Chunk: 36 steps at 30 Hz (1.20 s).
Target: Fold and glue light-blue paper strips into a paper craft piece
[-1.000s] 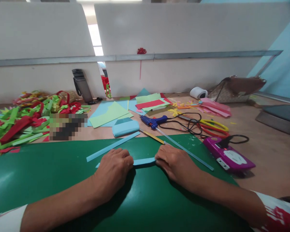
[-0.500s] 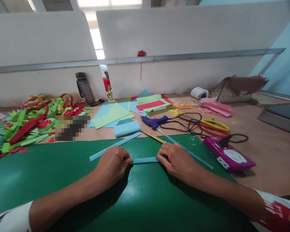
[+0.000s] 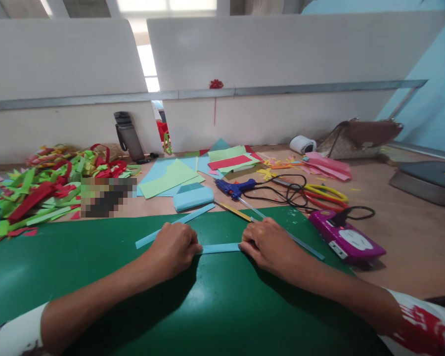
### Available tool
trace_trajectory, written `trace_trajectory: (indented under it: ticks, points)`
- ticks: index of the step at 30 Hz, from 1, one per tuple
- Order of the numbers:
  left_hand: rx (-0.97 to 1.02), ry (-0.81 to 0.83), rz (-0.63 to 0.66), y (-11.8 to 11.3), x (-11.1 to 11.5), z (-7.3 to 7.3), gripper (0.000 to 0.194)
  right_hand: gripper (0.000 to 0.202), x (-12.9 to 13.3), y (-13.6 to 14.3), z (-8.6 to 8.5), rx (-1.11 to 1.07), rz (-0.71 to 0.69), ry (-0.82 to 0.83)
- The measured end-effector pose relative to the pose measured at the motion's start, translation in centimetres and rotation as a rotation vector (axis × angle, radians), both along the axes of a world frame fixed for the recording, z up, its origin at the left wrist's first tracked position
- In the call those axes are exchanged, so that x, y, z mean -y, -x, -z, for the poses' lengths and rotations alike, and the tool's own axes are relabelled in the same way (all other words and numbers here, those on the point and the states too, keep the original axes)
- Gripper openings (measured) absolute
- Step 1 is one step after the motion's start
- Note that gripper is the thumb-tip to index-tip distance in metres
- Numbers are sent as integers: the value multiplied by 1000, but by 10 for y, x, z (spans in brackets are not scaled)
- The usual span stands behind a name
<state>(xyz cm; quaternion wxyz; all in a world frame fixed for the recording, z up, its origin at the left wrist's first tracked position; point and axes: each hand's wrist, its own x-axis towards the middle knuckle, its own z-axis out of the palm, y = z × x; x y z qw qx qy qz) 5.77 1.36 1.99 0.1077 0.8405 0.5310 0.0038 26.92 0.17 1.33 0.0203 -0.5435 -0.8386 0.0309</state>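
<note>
A narrow blue paper strip stretches level between my two hands, just over the green mat. Its left end is pinched in my left hand, its right end in my right hand; the fingers of both are closed. Another blue strip lies slanting behind my left hand. Beyond my right hand are a yellow pencil and a clear stick, partly covered by the hand. A folded blue paper piece rests at the mat's back edge.
Behind the mat lie a blue glue gun with a black cable and coloured sheets. At right is a purple power socket box. Cut paper scraps and a grey bottle are at left; a brown bag stands back right.
The view has shifted slightly, moving the right-side objects a little leftward in the picture. Both hands keep nearly the same pose, with the strip still between them.
</note>
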Motion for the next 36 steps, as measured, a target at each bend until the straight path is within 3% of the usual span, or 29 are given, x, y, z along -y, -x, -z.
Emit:
trace_trajectory:
  ticks: [5,11,36]
  points:
    - [-76,-22,35,-2,2,-6,26,24,3,-1,1,-7,-22,-25]
    - [-130,-83,61,-2,5,-2,29,27,3,1,-1,-3,-7,-21]
    - [-88,-75,-2,1,3,7,25,29,5,-6,-5,3,-7,-20]
